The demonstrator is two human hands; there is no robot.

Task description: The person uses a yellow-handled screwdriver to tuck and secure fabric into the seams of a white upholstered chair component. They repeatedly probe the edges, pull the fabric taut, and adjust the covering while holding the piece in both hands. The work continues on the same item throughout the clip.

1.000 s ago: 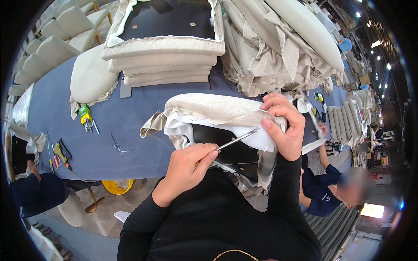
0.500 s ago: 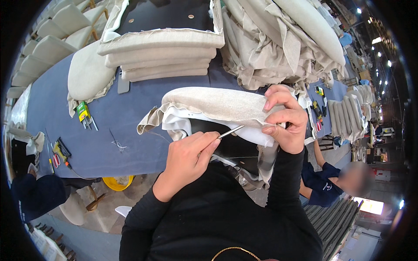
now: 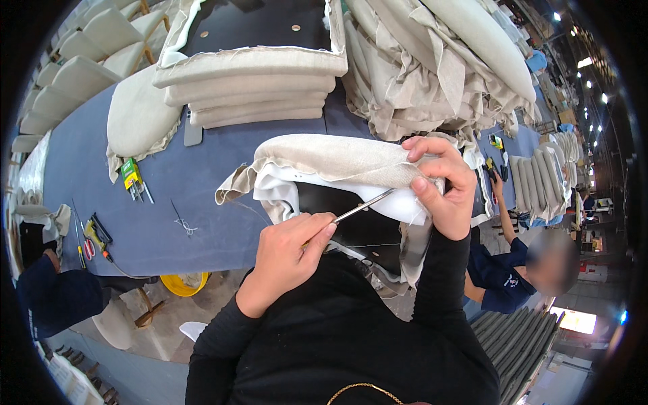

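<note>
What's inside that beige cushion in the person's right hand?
Past the edge of its beige cloth, white padding and a black board show. The cloth hides whatever lies deeper, and the left hand covers part of the board.

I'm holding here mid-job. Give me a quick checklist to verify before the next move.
1. Left hand gripping the metal tool: ok.
2. Right hand holding the beige cushion: ok, at its right end.
3. Tool tip well clear of the right thumb: not ok, I'd judge; it looks close.
4. Tip touching the white padding: cannot tell.
5. Fabric flap at the cushion's left end lying flat: not ok, it sticks out.
6. Scissors away from both hands: ok, on the table at far left.
</note>
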